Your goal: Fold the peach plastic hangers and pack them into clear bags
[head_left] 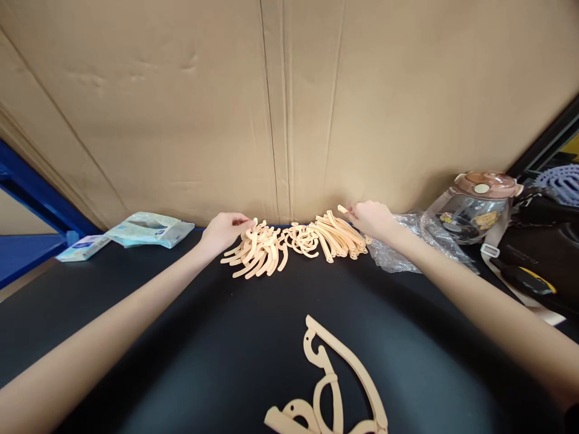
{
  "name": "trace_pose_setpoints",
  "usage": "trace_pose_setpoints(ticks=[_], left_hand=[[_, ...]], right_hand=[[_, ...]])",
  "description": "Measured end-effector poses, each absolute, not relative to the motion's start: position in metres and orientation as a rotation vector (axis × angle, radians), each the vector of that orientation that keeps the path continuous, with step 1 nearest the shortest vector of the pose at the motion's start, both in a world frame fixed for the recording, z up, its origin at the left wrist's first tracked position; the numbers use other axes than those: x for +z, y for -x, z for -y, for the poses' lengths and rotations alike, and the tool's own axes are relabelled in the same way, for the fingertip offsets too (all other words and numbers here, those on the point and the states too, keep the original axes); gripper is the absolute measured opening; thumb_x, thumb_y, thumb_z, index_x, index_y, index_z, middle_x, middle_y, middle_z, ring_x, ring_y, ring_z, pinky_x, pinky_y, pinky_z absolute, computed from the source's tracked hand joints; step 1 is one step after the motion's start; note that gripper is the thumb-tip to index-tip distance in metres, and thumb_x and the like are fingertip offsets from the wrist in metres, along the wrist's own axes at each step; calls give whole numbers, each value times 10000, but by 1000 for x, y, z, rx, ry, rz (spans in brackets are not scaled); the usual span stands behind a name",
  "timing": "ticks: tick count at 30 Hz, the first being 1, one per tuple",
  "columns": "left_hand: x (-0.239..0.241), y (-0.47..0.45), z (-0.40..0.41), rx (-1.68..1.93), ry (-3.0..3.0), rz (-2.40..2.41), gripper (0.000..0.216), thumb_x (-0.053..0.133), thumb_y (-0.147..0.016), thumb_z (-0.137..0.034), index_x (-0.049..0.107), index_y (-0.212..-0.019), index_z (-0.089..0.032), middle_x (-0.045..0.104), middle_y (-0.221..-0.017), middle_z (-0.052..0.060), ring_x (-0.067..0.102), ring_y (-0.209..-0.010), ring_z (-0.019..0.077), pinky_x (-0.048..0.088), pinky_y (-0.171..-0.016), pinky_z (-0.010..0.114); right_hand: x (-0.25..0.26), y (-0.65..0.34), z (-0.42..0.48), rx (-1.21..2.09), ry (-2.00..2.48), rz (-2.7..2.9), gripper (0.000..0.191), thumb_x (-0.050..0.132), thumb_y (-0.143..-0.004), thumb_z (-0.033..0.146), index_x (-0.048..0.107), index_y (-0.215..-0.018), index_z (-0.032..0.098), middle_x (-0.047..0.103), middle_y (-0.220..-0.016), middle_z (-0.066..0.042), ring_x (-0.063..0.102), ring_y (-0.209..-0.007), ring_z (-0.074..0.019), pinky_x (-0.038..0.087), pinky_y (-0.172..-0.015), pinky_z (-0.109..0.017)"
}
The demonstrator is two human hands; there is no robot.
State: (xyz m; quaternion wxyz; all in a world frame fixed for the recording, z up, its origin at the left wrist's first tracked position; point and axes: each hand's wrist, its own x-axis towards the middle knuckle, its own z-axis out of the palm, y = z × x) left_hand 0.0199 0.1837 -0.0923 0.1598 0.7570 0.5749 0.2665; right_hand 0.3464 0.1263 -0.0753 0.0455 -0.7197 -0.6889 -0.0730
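At the back of the black table, my left hand [222, 232] has its fingers pinched at the top of a heap of curved beige plastic hanger arms [260, 256]. They seem to grip one of the curved arms. My right hand [371, 218] is closed on a long beige strip [342, 209], whose end sticks out past the fingers. Below it lies a stack of long hanger strips [339, 238]. Between the two heaps sit several small beige hooks [302, 239]. Nearer me lie folding hangers [357, 367] with hooks and arms joined.
Crumpled clear plastic [407, 250] lies right of the strips, beside a clear bottle with a brown lid [479, 208] and a black bag [543, 253]. On the left is a tissue pack [151, 230] by a smaller pack [84, 248]. Cardboard [203, 120] stands behind.
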Motion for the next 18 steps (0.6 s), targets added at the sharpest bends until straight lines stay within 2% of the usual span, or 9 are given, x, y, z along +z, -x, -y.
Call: trace_pose_setpoints(ticks=[3,6,8,10,12,14,16,18], left_hand=[[-101,-21,-180,725,-2193,-1685,275,631,-763,-469,674,-835,-207,722,-825,48,641,-780,231,403,-608,266],[-95,-30,-159,765,-2281,-1705,337,566,-834,-477,622,-1012,-196,671,-1058,89,616,-900,252,416,-676,295],[-89,-39,-135,755,-2378,-1623,319,491,-895,-456,589,-1074,-210,620,-1158,83,582,-1000,253,420,-753,311],[-85,-49,-107,627,-2472,-1437,270,483,-911,-453,614,-1021,-245,638,-1090,33,586,-987,232,427,-775,306],[-85,-59,-81,470,-2528,-1234,254,553,-879,-481,649,-1006,-282,646,-1061,-4,600,-973,212,442,-800,291],[-91,-68,-61,320,-2556,-1035,384,598,-853,-518,622,-1147,-272,622,-1108,23,574,-1041,236,434,-860,318],[-98,-74,-49,241,-2528,-921,413,620,-854,-494,597,-1187,-251,594,-1119,44,552,-1053,246,433,-840,324],[-105,-79,-46,225,-2489,-859,262,616,-879,-424,628,-1069,-244,582,-1084,34,544,-1018,225,429,-800,304]], right_hand=[[-86,-345,-130,-195,2225,2125,319,461,-964,385,638,-1049,134,688,-997,-96,651,-925,-216,494,-815,-404],[-87,-346,-133,-118,2207,2142,306,534,-932,417,628,-1049,150,666,-1028,-56,640,-912,-177,511,-840,-408],[-85,-348,-135,-55,2172,2148,295,517,-941,403,636,-1039,152,677,-1015,-58,643,-902,-175,510,-825,-390],[-83,-352,-135,-1,2133,2146,274,472,-955,357,660,-1014,166,705,-979,-59,654,-898,-181,494,-796,-339],[-80,-355,-133,41,2098,2143,276,440,-945,305,687,-981,186,732,-943,-56,667,-892,-189,467,-738,-282],[-77,-357,-130,59,2070,2133,278,437,-921,273,701,-963,195,743,-946,-55,674,-885,-198,439,-687,-258],[-73,-355,-124,35,2052,2102,284,434,-912,265,696,-990,186,737,-995,-71,668,-900,-215,419,-672,-265],[-67,-349,-113,-5,2030,2070,302,415,-922,277,679,-1027,175,728,-1019,-90,657,-905,-233,400,-667,-280]])
